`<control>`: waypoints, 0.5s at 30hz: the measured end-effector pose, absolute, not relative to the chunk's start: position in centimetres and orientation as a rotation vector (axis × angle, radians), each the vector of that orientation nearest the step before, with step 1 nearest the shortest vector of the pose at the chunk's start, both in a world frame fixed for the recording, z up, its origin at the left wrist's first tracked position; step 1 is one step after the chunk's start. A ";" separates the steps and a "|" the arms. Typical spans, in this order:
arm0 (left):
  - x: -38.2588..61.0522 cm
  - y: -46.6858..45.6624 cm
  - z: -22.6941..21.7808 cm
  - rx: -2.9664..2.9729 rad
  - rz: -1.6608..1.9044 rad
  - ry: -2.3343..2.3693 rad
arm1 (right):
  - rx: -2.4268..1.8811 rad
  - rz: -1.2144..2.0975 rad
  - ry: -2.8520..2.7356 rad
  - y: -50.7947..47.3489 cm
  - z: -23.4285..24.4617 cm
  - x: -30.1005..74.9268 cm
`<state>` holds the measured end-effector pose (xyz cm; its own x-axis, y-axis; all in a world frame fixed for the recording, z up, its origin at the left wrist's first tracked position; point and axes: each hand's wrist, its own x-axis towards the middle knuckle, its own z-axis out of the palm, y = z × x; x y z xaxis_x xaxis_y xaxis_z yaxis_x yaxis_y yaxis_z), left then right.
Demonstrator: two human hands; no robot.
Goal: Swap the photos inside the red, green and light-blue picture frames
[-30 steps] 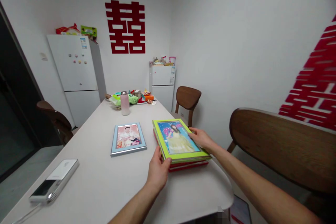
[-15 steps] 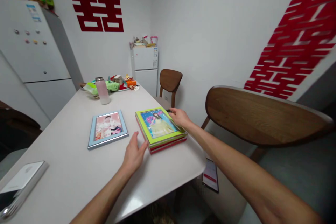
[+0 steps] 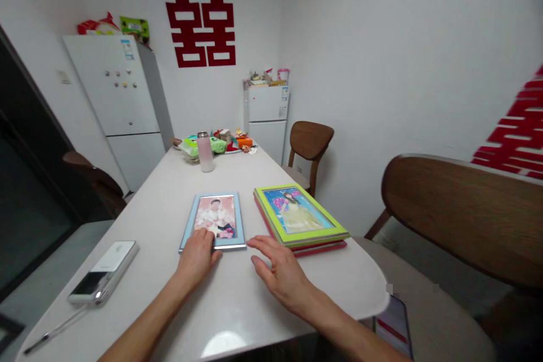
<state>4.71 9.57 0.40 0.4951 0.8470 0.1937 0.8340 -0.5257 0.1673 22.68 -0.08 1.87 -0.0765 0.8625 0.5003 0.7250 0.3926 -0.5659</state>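
Observation:
A light-blue picture frame (image 3: 241,220) lies flat on the white table, a portrait of a person inside it. My left hand (image 3: 197,257) rests its fingers over the near edge of this frame, the thumb apart in front of the edge. Just right of the frame's near corner, my right hand (image 3: 280,271) hovers with fingers stretched out and nothing in them. To the right, a yellow-green picture frame (image 3: 271,215) lies on top of a stack, with a red-edged frame (image 3: 320,249) beneath. Its picture shows a person in a pale yellow dress.
On the white table (image 3: 165,215) a white power bank (image 3: 114,257) with a cable lies at left. A pink bottle (image 3: 205,153) stands farther back before green packages (image 3: 218,145). Wooden chairs (image 3: 311,140) line the right side. A phone (image 3: 392,325) lies below the table edge.
Both hands have left the yellow-green stack and moved left to the blue frame. My left hand now touches that frame. The view has turned left.

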 end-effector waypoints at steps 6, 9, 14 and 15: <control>1.9 1.0 0.9 2.651 0.295 1.419 | -1.581 0.287 -1.857 -0.2 -0.7 21.8; 1.7 -1.7 -0.1 2.741 0.256 1.122 | -1.620 0.318 -1.874 -0.5 -1.9 21.4; 2.3 -2.8 -2.1 2.754 0.414 1.162 | -1.606 0.275 -1.832 -1.0 -2.8 21.4; 2.4 -2.9 -2.2 2.751 0.423 1.177 | -1.599 0.272 -1.820 -1.0 -2.9 21.5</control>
